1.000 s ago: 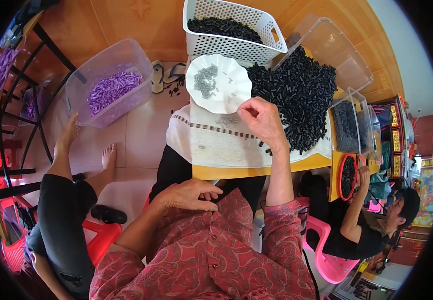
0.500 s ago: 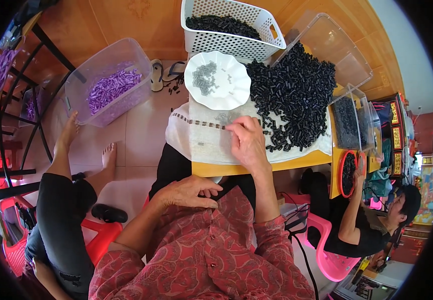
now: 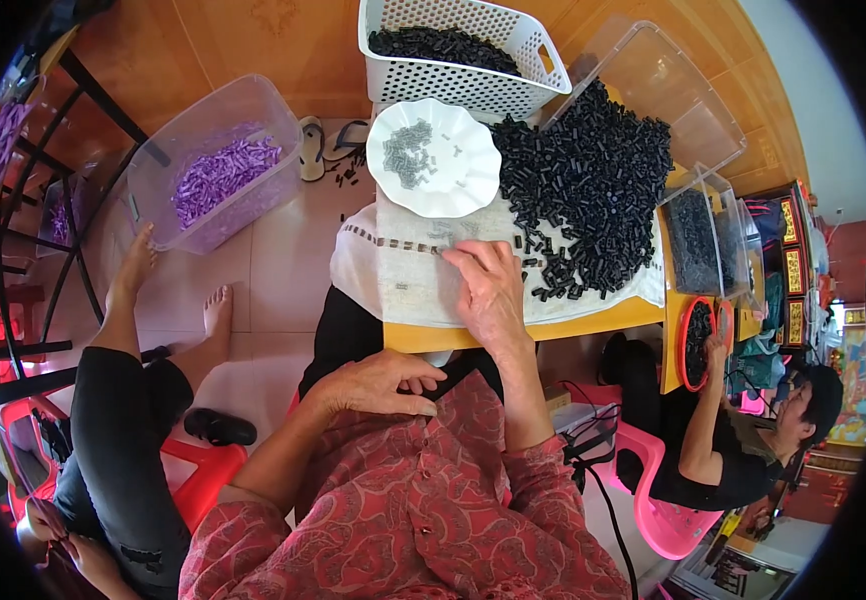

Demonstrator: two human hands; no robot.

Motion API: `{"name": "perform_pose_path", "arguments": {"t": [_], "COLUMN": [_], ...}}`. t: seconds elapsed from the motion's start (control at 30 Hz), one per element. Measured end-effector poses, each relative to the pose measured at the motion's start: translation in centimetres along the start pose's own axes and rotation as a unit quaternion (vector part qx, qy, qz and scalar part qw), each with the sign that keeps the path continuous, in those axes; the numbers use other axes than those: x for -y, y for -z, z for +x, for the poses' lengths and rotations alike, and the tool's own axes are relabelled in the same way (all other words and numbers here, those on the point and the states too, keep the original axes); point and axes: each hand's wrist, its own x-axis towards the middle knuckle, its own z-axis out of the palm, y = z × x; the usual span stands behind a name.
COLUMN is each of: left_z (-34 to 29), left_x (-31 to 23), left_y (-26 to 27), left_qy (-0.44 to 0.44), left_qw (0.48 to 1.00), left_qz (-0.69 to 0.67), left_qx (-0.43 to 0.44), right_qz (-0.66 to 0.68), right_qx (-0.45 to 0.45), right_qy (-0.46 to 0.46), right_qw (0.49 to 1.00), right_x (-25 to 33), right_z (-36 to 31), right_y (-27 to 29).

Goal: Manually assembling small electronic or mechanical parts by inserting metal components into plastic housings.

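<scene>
Over the white cloth [image 3: 423, 290] on the table, my right hand [image 3: 490, 295] has its fingers bent together, tips down at the dark dashed stripe. Whatever may be between those fingertips is too small to see. Small clear grey pieces [image 3: 441, 232] lie just beyond them, and a single one [image 3: 401, 286] sits nearer the front edge. My left hand [image 3: 378, 383] rests at my lap, thumb out and fingers loosely curved, apparently with nothing in it. A white scalloped plate [image 3: 478, 185] beyond my right hand holds more grey pieces. To its right spreads a heap of short black tubes [image 3: 588, 190].
A white perforated basket [image 3: 453, 88] of black pieces stands behind the plate. Clear bins [image 3: 698, 240] are at the right. On the floor at left is a bin [image 3: 143, 200] of purple pieces. One person sits on each side; the right one touches a red round tray [image 3: 686, 345].
My right hand has shifted slightly left along the stripe. My left hand has stayed put. At the lower left, the other person's hands have come further into view.
</scene>
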Motion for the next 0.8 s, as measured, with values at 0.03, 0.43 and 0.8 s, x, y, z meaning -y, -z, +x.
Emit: {"name": "perform_pose_path", "arguments": {"t": [0.03, 0.43, 0.8], "left_z": [0.0, -0.1, -0.1], "left_x": [0.0, -0.6, -0.5], "left_y": [0.0, 0.2, 0.0], "left_qy": [0.0, 0.004, 0.003], "left_qw": [1.0, 1.0, 1.0], "left_qz": [-0.001, 0.003, -0.005], "left_qx": [0.0, -0.001, -0.005], "right_qz": [0.009, 0.001, -0.016], "right_qx": [0.0, -0.062, -0.018], "right_qy": [0.003, -0.033, 0.006], "right_qw": [1.0, 0.998, 1.0], "right_x": [-0.1, -1.3, -0.2], "right_z": [-0.3, -1.6, -0.4], "right_y": [0.2, -0.1, -1.4]}}
